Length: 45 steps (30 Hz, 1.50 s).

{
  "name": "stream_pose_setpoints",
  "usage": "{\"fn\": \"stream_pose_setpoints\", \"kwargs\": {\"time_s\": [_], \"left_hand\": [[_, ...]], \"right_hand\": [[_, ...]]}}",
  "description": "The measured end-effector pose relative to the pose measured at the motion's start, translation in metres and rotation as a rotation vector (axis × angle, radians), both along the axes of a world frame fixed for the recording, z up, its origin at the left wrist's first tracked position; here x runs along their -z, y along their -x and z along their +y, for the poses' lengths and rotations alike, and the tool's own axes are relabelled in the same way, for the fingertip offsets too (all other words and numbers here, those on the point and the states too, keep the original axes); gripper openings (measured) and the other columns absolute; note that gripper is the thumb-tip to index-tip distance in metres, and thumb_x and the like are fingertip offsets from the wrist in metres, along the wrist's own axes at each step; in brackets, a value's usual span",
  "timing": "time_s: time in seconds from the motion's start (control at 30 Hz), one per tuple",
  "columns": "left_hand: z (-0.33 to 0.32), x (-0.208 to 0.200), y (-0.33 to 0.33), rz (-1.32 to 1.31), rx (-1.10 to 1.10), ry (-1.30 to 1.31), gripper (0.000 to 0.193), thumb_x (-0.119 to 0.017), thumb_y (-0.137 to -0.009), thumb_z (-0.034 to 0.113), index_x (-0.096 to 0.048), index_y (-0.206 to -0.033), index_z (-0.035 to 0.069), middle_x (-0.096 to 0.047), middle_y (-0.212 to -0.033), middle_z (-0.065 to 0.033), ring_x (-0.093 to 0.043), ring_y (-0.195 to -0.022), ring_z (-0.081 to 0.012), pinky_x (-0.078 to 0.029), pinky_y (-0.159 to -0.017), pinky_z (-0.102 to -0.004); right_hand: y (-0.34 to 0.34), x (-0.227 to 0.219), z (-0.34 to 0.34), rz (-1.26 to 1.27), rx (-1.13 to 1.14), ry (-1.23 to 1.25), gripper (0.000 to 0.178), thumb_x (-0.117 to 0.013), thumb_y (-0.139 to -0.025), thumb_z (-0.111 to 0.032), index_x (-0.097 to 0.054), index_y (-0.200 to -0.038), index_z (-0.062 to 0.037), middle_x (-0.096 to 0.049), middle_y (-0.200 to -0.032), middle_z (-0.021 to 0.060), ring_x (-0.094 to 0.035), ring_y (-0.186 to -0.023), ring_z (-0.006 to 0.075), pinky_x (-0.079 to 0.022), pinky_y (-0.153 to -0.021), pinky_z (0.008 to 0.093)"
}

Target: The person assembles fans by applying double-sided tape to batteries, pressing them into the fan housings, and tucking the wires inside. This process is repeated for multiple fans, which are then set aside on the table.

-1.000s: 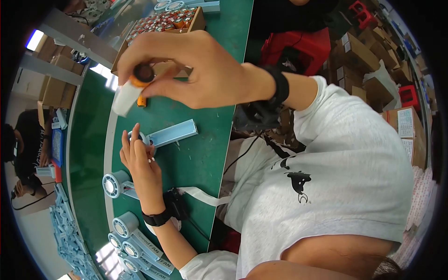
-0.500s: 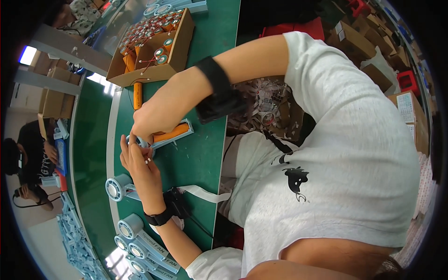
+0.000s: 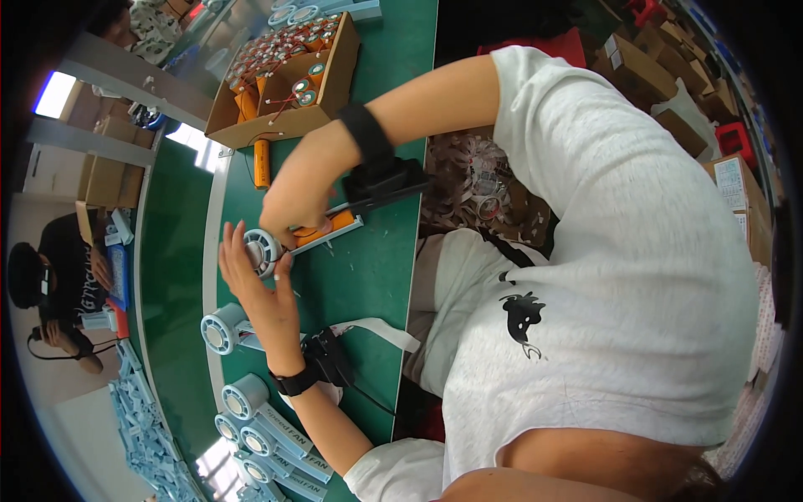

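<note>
A light-blue handheld fan point(image 3: 266, 253) lies on the green table with its handle uncovered. An orange cylindrical battery point(image 3: 341, 222) sits in the handle's channel, with thin dark wire beside it. My left hand point(image 3: 266, 305) has its long fingers stretched along one side of the round fan head and its thumb on the other, holding it. Over the handle, next to the fan head, my right hand point(image 3: 301, 194) is bent down with curled fingers. Its fingertips are partly hidden and slightly blurred, close to the battery and wire.
A cardboard box point(image 3: 244, 134) of orange batteries stands at the top, with a loose battery point(image 3: 262, 164) beside it. Several assembled fans point(image 3: 245, 397) lie lower left. A black device point(image 3: 330, 356) with a white strap rests by my left wrist. Across the table a person point(image 3: 67, 268) works.
My left fingers have spread from a bunched grip to lie around the fan head, which now shows. My right hand has shifted slightly up and right, off the left fingertips. The view has shifted a little.
</note>
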State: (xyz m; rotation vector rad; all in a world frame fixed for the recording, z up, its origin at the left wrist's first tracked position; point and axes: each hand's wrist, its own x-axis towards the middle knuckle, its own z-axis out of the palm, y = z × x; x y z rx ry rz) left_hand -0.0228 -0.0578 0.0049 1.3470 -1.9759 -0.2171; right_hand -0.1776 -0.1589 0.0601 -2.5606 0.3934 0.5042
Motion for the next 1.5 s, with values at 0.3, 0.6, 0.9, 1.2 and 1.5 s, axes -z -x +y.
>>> {"fn": "stream_pose_setpoints", "kwargs": {"time_s": [0.3, 0.6, 0.9, 1.2, 1.5], "left_hand": [[0.005, -0.018, 0.007, -0.142, -0.01, 0.116, 0.052, -0.06, -0.071, -0.004, -0.045, -0.12, 0.005, -0.04, -0.125, -0.0143, -0.039, -0.113, -0.0321, -0.035, -0.092, -0.038], [-0.002, -0.074, -0.004, -0.4, -0.175, 0.259, 0.053, -0.06, -0.07, -0.007, -0.046, -0.119, 0.004, -0.043, -0.12, -0.015, -0.041, -0.11, -0.0308, -0.038, -0.088, -0.0374], [-0.075, -0.048, -0.272, -0.497, -0.593, -0.146, 0.048, -0.069, -0.067, 0.01, -0.051, -0.11, -0.003, -0.054, -0.104, -0.0204, -0.052, -0.099, -0.0321, -0.039, -0.088, -0.0344], [0.09, -0.08, -0.107, -0.247, -0.44, -0.625, 0.05, -0.074, -0.065, 0.026, -0.051, -0.101, -0.001, -0.052, -0.089, -0.0178, -0.048, -0.086, -0.0324, -0.038, -0.081, -0.0398], [0.173, -0.005, -0.039, -0.541, -0.52, -0.144, 0.048, -0.072, -0.064, 0.018, -0.047, -0.101, -0.001, -0.049, -0.099, -0.0162, -0.04, -0.099, -0.033, -0.03, -0.086, -0.0414]], "right_hand": [[0.035, 0.08, 0.034, -0.968, 0.54, -0.57, 0.045, -0.058, -0.074, 0.002, -0.043, -0.115, -0.0059, -0.06, -0.086, 0.0148, -0.059, -0.072, 0.0172, -0.048, -0.068, 0.0301], [0.008, 0.041, -0.006, -0.994, 0.491, -0.518, 0.03, -0.055, -0.082, -0.013, -0.047, -0.11, -0.0032, -0.062, -0.08, 0.0138, -0.06, -0.072, 0.0187, -0.047, -0.064, 0.0331], [-0.035, 0.059, -0.046, -0.479, 0.588, 0.482, 0.021, -0.052, -0.082, -0.018, -0.052, -0.098, -0.0026, -0.059, -0.076, 0.0176, -0.059, -0.076, 0.0356, -0.046, -0.066, 0.0408], [0.068, 0.059, -0.015, -0.891, 0.257, -0.216, 0.046, -0.065, -0.071, -0.011, -0.043, -0.111, 0.0002, -0.057, -0.084, 0.012, -0.056, -0.076, 0.0187, -0.044, -0.064, 0.0314], [0.031, 0.087, 0.09, -1.009, 0.434, -1.866, 0.045, -0.07, -0.069, -0.011, -0.048, -0.107, 0.001, -0.057, -0.091, 0.007, -0.055, -0.079, 0.0135, -0.043, -0.067, 0.0234]]}}
